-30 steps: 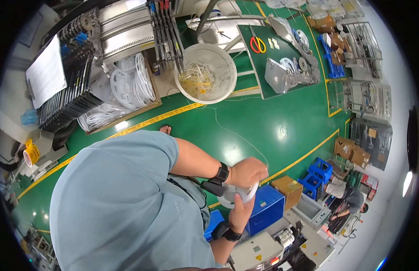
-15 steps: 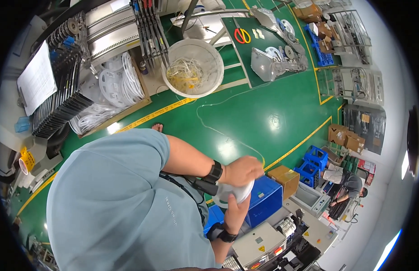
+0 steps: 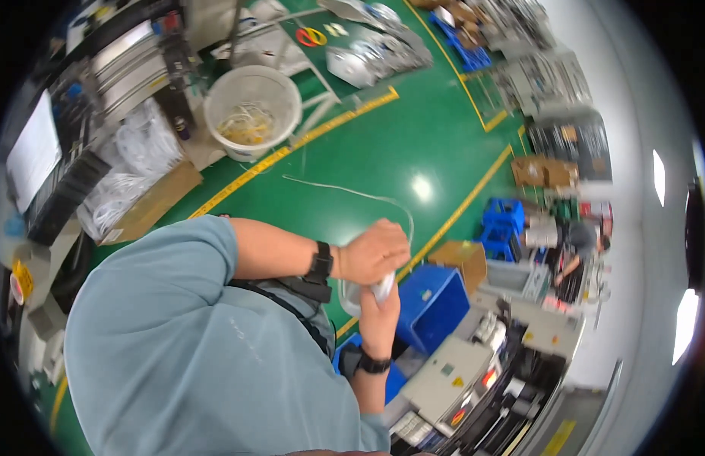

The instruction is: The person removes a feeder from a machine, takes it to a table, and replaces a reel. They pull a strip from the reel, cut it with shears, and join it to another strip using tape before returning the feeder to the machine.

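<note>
I am seeing both hands, left hand (image 3: 375,251) and right hand (image 3: 379,310), fingers clamping a white cable bundle (image 3: 356,292); its limp, light strand (image 3: 345,190) is trailing toward ten o'clock.

The floor (image 3: 383,144) is glossy green, crossed by yellow lines (image 3: 292,152) with a pale glare spot. The shirt (image 3: 178,357) is plain muted grey-blue. 2 wristbands show, both black (image 3: 320,262). The bundle (image 3: 368,292) clasped between the left hand (image 3: 377,251) and the right hand (image 3: 379,319) is white, and the thin cord (image 3: 345,190) trailing from it is white too. The bucket (image 3: 254,106) is off-white, with pale yellow strands inside. The bin (image 3: 436,304) is bright blue, as are the crates (image 3: 504,224). The cardboard boxes (image 3: 546,171) are brown. The scissors' handles (image 3: 311,36) are red and yellow.
</note>
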Motion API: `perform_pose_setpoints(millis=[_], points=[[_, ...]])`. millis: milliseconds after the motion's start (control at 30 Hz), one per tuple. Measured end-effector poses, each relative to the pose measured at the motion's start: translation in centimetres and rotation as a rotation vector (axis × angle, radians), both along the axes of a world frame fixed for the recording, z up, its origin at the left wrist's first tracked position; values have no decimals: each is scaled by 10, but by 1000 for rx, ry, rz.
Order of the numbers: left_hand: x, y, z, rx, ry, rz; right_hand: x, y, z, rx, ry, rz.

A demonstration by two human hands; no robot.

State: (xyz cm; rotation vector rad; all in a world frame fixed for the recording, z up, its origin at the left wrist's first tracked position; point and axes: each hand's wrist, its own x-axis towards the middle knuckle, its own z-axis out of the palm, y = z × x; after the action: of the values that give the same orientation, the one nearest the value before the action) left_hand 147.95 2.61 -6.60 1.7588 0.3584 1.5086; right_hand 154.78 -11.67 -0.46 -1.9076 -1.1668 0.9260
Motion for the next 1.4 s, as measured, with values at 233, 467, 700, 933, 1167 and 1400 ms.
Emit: perform_pose_setpoints(millis=[233,467,700,933,1167,1400], points=[[55,-30,-45,-968,-129,-199,26,-48,-16,243,-175,50],[54,-69,5,109,71,-137,60,-74,-10,271,-49,77],[91,-77,-13,-1099,-220,-341,61,-102,-7,552,-212,53],[85,-88,40,184,16,-256,79,-99,8,305,-40,34],[91,-77,15,-644,-30,-312,66,-98,7,466,-155,21],[84,-73,21,-139,-43,-273,71,-88,11,389,-118,109]])
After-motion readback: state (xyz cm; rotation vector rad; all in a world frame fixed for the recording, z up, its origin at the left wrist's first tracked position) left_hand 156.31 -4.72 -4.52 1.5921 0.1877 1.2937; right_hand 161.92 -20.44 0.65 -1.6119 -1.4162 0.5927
